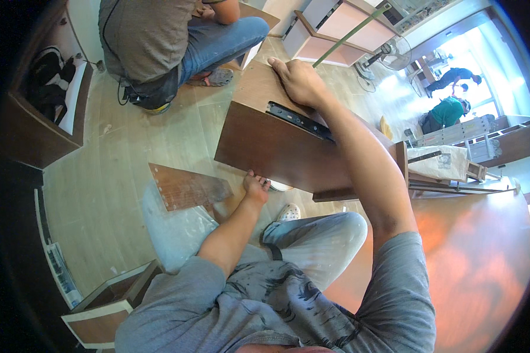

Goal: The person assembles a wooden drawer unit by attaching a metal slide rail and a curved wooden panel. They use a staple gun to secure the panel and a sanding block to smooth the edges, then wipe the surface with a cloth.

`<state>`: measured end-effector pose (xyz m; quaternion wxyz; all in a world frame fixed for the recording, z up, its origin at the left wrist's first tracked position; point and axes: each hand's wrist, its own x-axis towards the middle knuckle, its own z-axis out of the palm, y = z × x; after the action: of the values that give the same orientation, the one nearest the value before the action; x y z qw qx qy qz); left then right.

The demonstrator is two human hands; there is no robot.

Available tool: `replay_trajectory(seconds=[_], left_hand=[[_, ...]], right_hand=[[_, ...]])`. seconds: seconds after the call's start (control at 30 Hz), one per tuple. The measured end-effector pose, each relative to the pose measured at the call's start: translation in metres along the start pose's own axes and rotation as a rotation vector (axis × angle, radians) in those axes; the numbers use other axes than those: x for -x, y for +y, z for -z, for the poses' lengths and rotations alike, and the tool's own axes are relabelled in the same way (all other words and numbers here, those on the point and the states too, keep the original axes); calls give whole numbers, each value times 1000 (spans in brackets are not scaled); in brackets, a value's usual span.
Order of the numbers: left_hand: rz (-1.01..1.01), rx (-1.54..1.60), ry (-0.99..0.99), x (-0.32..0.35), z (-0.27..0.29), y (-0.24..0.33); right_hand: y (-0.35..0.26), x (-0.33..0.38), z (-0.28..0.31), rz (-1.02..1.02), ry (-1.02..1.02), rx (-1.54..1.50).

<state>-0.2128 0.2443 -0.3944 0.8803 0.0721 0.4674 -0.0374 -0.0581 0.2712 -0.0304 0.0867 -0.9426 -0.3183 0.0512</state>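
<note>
In front of me a brown wooden drawer (pixel 277 147) is tilted, with a black metal drawer slide (pixel 297 120) on its side panel. My right hand (pixel 297 81) reaches over its far upper end, with the thumb side on the wood and the other fingers partly hidden. At the lower edge of the same drawer my left hand (pixel 257 187) has its fingers curled up against the panel; their grip is partly hidden. Just beyond the left hand, a round white-rimmed item (pixel 280 186) shows in part beneath the drawer.
A loose brown board (pixel 188 187) lies left of my left forearm. Ahead, a person (pixel 153 47) sits low with knees bent. An open wooden box (pixel 109 306) stands at the lower left, a large brown panel (pixel 465 253) to the right. Farther off are a fan (pixel 388 53) and a ladder (pixel 456 130).
</note>
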Motion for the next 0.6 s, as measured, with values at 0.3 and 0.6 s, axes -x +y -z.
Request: replay_trajectory(seconds=[0.3,0.6], left_hand=[[-353,-405,-266,151,-56,28],[-1485,-1072,-562,320,-113,183]], right_hand=[[61,38,6,79,24,-221],[111,198,105,337,462,-706]])
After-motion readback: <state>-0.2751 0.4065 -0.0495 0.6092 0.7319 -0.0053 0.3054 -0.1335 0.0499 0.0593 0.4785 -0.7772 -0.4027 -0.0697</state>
